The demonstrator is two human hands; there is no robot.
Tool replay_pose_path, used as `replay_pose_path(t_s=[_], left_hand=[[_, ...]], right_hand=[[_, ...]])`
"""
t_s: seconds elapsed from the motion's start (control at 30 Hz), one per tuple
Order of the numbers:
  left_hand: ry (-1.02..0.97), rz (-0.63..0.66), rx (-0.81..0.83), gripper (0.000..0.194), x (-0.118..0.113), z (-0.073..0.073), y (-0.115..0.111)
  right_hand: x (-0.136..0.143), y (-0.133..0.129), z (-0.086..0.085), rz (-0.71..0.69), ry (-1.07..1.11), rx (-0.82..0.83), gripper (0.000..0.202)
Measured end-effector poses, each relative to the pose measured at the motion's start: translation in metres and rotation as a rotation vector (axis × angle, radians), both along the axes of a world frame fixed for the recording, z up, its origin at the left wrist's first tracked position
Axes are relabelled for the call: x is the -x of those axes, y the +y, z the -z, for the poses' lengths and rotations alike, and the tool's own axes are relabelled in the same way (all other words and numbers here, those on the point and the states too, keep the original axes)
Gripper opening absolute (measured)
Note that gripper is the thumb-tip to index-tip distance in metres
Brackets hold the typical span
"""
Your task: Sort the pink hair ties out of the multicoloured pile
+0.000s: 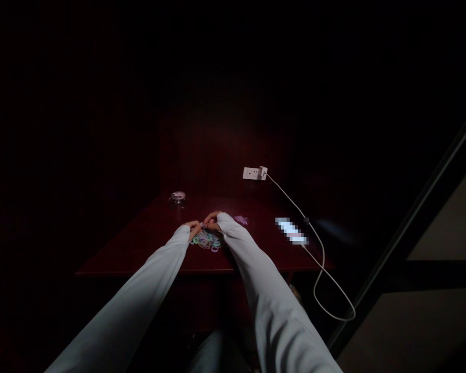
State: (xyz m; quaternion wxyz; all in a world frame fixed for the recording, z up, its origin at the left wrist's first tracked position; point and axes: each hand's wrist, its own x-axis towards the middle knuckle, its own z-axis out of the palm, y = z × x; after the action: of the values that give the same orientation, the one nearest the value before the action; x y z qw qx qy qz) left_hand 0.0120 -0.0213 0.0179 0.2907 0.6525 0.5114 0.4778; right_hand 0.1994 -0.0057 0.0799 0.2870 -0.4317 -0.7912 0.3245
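Observation:
My left hand (194,226) and my right hand (213,218) meet above a pile of small colourful elastic hair ties (207,240) on the dark red table. The fingers of both hands are closed and nearly touch each other. Whatever is between them is too small and dim to make out. Green, purple and pale rings show in the pile, just under my wrists. To the right of my right hand lies a smaller heap of purple bands (241,220). White sleeves cover both my arms.
A round clear container (177,197) stands at the table's back left. On the right lies a lit phone (292,231), its white cable (323,254) looping past the table edge up to a charger (263,172) in the wall socket (250,173). The surroundings are very dark.

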Motion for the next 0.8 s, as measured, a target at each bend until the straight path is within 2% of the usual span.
replay_pose_path(t_s=[0.23, 0.4, 0.5, 0.6, 0.7, 0.8], left_hand=[[-0.029, 0.009, -0.011, 0.052, 0.000, 0.004, 0.002], [-0.025, 0.002, -0.002, 0.047, 0.000, 0.005, 0.003], [-0.031, -0.003, 0.014, 0.045, 0.000, 0.003, 0.002], [-0.037, -0.018, 0.028, 0.044, -0.001, -0.001, -0.002], [-0.042, 0.005, 0.043, 0.044, -0.001, -0.004, -0.004], [-0.035, 0.029, 0.053, 0.041, 0.002, -0.004, -0.003]], right_hand=[[-0.002, 0.002, 0.001, -0.044, 0.023, 0.008, 0.007], [-0.008, 0.011, 0.007, 0.032, 0.044, -0.028, 0.009], [-0.014, 0.015, 0.005, 0.196, 0.044, -0.123, 0.010], [-0.025, 0.015, -0.001, 0.448, 0.003, -0.200, 0.016], [-0.042, 0.011, -0.007, 0.675, -0.052, -0.179, 0.019], [-0.060, 0.006, -0.007, 0.812, -0.030, -0.141, 0.018]])
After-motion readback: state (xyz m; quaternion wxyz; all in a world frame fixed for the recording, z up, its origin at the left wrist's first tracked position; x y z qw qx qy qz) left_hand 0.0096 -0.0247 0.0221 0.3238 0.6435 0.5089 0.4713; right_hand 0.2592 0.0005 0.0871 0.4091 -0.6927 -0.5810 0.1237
